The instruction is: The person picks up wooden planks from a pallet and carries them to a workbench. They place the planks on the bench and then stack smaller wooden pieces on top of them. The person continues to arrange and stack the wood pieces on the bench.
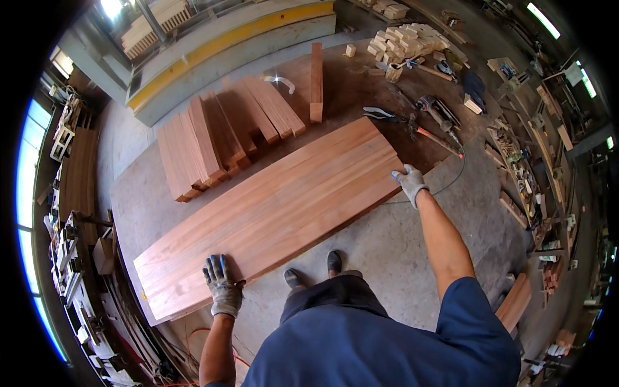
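Observation:
A long reddish-brown wooden panel (pixel 271 206), made of several boards side by side, lies slanted in front of me. My left hand (pixel 224 287), in a grey glove with blue fingertips, rests flat on its near edge toward the left end, fingers stretched out. At the panel's right end my right hand (pixel 411 182), gloved likewise, is closed round the near corner; the fingers' undersides are hidden. Beyond the panel lies a row of loose reddish boards (pixel 222 132), and a single wooden beam (pixel 316 84) stands apart to their right.
Pliers (pixel 385 115), a grinder-like power tool (pixel 438 115) and a red-handled tool (pixel 438 140) lie past the panel's right end. Farther back are a hammer (pixel 432 71) and a heap of pale wood blocks (pixel 409 44). A yellow-striped machine base (pixel 225 42) borders the far left.

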`<act>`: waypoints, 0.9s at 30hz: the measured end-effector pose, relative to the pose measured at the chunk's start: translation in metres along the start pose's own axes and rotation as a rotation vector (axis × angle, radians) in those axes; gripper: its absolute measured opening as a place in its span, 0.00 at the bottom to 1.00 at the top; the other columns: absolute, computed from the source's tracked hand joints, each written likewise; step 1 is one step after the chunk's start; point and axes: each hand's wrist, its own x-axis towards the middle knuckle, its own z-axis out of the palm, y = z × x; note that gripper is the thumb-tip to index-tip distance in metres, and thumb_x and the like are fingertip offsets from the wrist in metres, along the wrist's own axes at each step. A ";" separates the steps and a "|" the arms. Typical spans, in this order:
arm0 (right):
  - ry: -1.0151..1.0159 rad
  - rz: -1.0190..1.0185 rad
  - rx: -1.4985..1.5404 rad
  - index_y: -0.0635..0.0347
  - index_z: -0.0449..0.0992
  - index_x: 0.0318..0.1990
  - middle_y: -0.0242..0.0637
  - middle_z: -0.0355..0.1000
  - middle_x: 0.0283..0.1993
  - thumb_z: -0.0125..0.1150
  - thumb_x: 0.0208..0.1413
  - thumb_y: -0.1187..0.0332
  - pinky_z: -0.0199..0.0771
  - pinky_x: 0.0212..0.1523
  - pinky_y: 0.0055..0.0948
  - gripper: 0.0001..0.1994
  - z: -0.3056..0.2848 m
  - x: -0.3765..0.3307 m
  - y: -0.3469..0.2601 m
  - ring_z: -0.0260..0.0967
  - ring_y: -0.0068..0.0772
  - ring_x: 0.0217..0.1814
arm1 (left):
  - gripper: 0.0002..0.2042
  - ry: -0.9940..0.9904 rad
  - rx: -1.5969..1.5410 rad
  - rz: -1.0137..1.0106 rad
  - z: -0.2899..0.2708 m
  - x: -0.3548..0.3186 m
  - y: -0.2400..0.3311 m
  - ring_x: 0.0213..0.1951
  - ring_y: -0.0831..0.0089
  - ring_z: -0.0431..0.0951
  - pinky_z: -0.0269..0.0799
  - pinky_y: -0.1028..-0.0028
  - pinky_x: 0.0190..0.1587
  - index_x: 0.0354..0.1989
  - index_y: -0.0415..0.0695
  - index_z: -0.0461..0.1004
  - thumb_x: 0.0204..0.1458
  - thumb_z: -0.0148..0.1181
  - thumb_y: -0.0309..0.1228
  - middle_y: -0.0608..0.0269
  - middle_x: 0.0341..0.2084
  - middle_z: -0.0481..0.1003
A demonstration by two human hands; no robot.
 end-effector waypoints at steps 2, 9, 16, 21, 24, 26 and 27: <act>0.010 0.003 0.017 0.67 0.75 0.59 0.46 0.79 0.54 0.71 0.57 0.61 0.73 0.59 0.35 0.26 -0.001 0.005 0.007 0.75 0.39 0.56 | 0.53 0.006 -0.010 0.004 -0.001 0.002 0.002 0.77 0.40 0.42 0.33 0.44 0.77 0.77 0.40 0.48 0.43 0.76 0.36 0.38 0.75 0.47; 0.071 0.007 0.016 0.65 0.78 0.53 0.33 0.78 0.46 0.69 0.60 0.67 0.74 0.52 0.28 0.16 0.000 0.008 0.013 0.72 0.24 0.47 | 0.52 0.019 -0.062 -0.026 -0.008 0.004 0.010 0.77 0.40 0.42 0.33 0.44 0.77 0.77 0.41 0.49 0.45 0.75 0.39 0.38 0.75 0.47; 0.057 0.047 0.043 0.65 0.76 0.56 0.33 0.78 0.49 0.69 0.61 0.67 0.72 0.54 0.29 0.18 -0.002 -0.011 -0.018 0.72 0.25 0.49 | 0.40 0.172 -0.033 -0.305 0.017 -0.037 -0.086 0.76 0.41 0.46 0.37 0.49 0.77 0.75 0.42 0.54 0.57 0.66 0.42 0.38 0.75 0.51; 0.035 0.058 0.047 0.63 0.77 0.55 0.31 0.78 0.49 0.66 0.63 0.66 0.72 0.53 0.29 0.16 -0.004 -0.007 -0.008 0.72 0.24 0.49 | 0.38 0.096 0.095 -0.822 0.019 -0.082 -0.200 0.76 0.42 0.47 0.45 0.49 0.75 0.76 0.47 0.54 0.64 0.53 0.55 0.38 0.75 0.51; 0.031 0.049 0.026 0.65 0.75 0.58 0.34 0.78 0.51 0.67 0.62 0.66 0.71 0.55 0.28 0.20 -0.005 -0.003 -0.003 0.72 0.26 0.51 | 0.39 0.108 0.041 -0.977 0.015 -0.098 -0.247 0.76 0.43 0.48 0.46 0.54 0.75 0.76 0.46 0.53 0.64 0.53 0.57 0.36 0.74 0.51; 0.036 0.059 0.013 0.66 0.74 0.58 0.35 0.78 0.52 0.68 0.62 0.66 0.71 0.57 0.28 0.21 -0.006 0.003 0.004 0.72 0.26 0.52 | 0.39 0.150 0.043 -1.028 0.018 -0.105 -0.274 0.75 0.44 0.49 0.46 0.56 0.76 0.76 0.46 0.53 0.63 0.53 0.58 0.34 0.73 0.52; 0.046 0.075 0.027 0.66 0.74 0.58 0.35 0.78 0.52 0.68 0.62 0.66 0.71 0.57 0.28 0.21 -0.007 0.006 0.007 0.72 0.26 0.52 | 0.40 0.121 0.008 -1.064 0.018 -0.108 -0.287 0.75 0.43 0.50 0.46 0.58 0.76 0.76 0.45 0.54 0.63 0.54 0.58 0.34 0.73 0.52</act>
